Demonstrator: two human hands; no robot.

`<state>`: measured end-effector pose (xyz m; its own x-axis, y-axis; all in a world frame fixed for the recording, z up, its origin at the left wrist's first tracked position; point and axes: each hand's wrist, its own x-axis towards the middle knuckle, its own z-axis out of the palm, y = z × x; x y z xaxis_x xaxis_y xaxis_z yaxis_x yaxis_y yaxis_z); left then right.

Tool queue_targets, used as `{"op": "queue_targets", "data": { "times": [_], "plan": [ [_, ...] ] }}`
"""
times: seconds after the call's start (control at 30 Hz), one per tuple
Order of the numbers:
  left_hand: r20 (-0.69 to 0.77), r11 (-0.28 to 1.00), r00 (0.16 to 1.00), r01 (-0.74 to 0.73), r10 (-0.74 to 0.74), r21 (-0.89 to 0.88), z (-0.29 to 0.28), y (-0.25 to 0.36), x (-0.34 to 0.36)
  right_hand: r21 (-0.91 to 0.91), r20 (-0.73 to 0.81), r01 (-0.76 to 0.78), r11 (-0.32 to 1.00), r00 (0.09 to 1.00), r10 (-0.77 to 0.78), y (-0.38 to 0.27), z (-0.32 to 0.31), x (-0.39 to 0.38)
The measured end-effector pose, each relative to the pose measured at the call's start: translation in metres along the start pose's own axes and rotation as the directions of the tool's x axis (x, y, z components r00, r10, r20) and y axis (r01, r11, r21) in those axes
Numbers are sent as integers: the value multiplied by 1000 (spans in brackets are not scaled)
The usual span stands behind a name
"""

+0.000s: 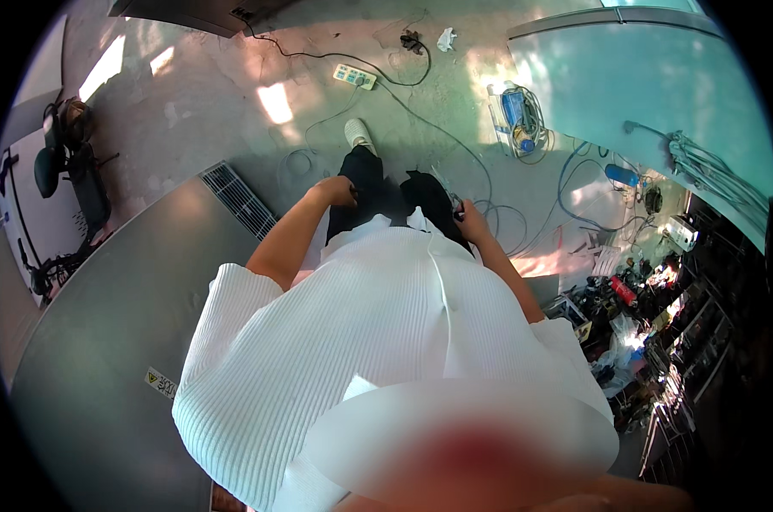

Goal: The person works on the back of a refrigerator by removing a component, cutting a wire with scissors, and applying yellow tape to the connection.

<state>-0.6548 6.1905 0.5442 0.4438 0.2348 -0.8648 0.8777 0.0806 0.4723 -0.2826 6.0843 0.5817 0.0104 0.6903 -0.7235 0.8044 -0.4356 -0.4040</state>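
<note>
My left hand hangs beside the left leg of my black trousers. Its fingers curl in toward the cloth, and what they hold, if anything, is hidden. My right hand is closed at the right thigh, around a small dark and greyish thing too small to name. A pale perforated shoe shows in front of the left leg. The white ribbed shirt covers my upper body, with both forearms bare.
A grey metal cabinet with a vent grille stands at my left. Beyond it is a scooter. Cables and a power strip lie ahead. At right are a blue device, a pale-teal cabinet and cluttered parts.
</note>
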Motion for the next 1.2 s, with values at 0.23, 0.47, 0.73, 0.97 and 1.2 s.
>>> {"op": "queue_targets", "data": {
  "times": [0.23, 0.47, 0.73, 0.97, 1.2],
  "plan": [
    [-52, 990, 998, 37, -44, -138, -11, -42, 34, -61, 0, -36, 997, 999, 36, -20, -31, 41],
    [59, 989, 987, 146, -147, 33, -47, -8, 31, 41, 392, 1, 999, 920, -17, -11, -78, 86],
    [106, 939, 964, 262, -243, -225, -77, 24, 17, 53, 755, -164, 985, 652, 68, -97, -197, 125],
    [469, 629, 878, 419, -97, -655, -58, 85, -3, -69, 772, 259, 963, 626, -113, -30, -211, 195],
    [517, 840, 854, 315, -48, -442, -86, 94, 89, -19, 883, 130, 991, 468, -45, -44, -201, 253]
  ]
}}
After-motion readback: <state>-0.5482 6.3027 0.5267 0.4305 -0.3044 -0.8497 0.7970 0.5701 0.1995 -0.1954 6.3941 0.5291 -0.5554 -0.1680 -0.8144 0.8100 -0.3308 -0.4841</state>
